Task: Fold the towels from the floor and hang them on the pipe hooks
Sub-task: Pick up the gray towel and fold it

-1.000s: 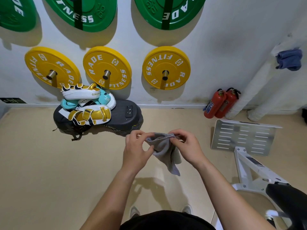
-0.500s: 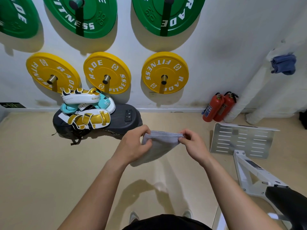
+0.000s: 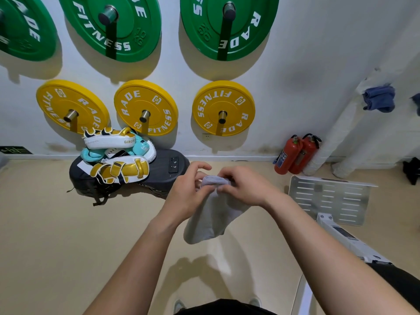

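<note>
A small grey towel [image 3: 213, 214] hangs in front of me above the beige floor. My right hand [image 3: 244, 186] pinches its top edge. My left hand [image 3: 188, 189] sits against the towel's left top corner, thumb on the cloth and fingers partly spread above it. The two hands are close together, so the top edge is bunched. A blue towel [image 3: 379, 98] hangs on the white wrapped pipe [image 3: 336, 135] at the right wall.
Boxing pads [image 3: 118, 153] lie piled on a dark platform [image 3: 163, 169] by the wall. Two red fire extinguishers [image 3: 295, 155] stand at the pipe's foot. A slotted metal plate [image 3: 329, 198] and a white machine frame [image 3: 345, 237] lie to my right. Weight plates hang on the wall.
My hands had stretched the towel's top edge wide; they have now come together, doubling the towel so it hangs narrower and longer. My left fingers have loosened.
</note>
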A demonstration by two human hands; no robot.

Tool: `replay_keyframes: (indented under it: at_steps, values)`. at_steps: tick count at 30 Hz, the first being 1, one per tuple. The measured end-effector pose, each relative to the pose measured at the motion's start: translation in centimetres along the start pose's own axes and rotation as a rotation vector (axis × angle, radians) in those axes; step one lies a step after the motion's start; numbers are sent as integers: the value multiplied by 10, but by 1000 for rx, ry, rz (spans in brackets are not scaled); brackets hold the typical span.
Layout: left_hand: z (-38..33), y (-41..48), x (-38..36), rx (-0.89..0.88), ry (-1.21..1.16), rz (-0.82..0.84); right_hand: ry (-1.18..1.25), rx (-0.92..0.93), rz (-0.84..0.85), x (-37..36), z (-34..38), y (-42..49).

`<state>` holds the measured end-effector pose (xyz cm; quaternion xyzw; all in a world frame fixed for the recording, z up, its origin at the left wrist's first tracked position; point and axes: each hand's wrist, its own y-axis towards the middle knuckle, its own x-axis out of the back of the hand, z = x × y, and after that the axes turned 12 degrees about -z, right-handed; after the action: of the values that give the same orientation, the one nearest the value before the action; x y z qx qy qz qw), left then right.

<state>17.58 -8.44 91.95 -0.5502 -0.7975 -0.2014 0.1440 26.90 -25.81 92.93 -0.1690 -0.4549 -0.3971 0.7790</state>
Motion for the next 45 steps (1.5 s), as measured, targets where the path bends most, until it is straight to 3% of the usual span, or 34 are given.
replay_keyframes:
  at_steps: [4,7,11,15,21,23,26,30,35,45]
  values:
    - [10,-6,-1,235,-307,-2,124,83,-8,17,14,12]
    - [35,-8,-14,336,-265,76,173,148,-60,36,24,24]
    - [67,-17,-29,451,-262,145,137,132,-256,71,14,42]
    - [89,-18,-17,496,-259,75,32,-40,-437,85,-28,45]
    - [99,1,2,664,-542,-198,36,-440,-550,30,-87,8]
    - [100,7,-5,638,-403,-326,72,-514,-606,3,-95,-6]
    - [96,10,-22,516,16,-480,58,-597,-653,-30,-101,-22]
    - [87,12,-35,409,351,-436,39,-699,-689,-50,-103,-36]
    - [73,14,-58,385,287,-348,178,-674,-677,-59,-78,-44]
    - [41,-4,-109,387,18,-173,459,-636,-492,-90,-34,-44]
